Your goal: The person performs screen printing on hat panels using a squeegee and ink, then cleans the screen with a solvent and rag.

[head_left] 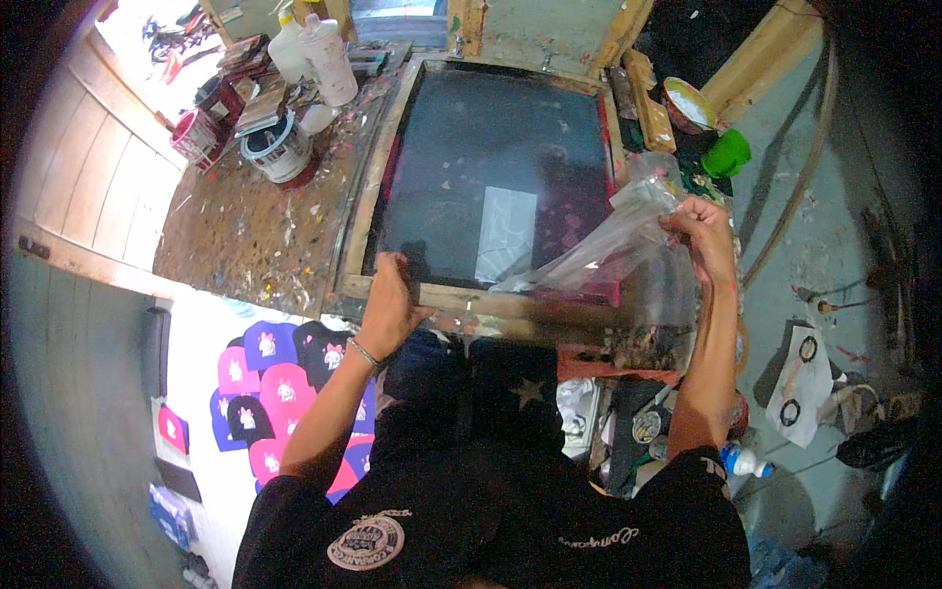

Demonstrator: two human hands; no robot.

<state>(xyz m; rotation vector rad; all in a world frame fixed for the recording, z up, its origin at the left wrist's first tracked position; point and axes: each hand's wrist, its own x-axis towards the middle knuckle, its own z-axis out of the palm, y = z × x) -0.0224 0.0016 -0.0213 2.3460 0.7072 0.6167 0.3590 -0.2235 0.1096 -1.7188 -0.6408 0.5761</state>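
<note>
A wooden-framed printing screen (491,128) with dark mesh lies on the bench before me. A pale rectangular patch (507,231) with a faint line design shows in its lower middle. My left hand (392,304) is closed on the frame's near left corner, thumb toward the right. With bent fingers, my right hand (702,236) pinches a crumpled sheet of clear plastic film (628,236) at the screen's right side. The film stretches down and left from the fingers to the near edge of the frame, and part of it hangs over the bench's front right.
On the left, the paint-spattered bench (265,231) bears paint tubs (278,147) and plastic bottles (329,64). A green cup (726,153), a bowl (689,105) and wood blocks (648,103) stand at right. Printed pink, blue and black pieces (285,393) lie below left.
</note>
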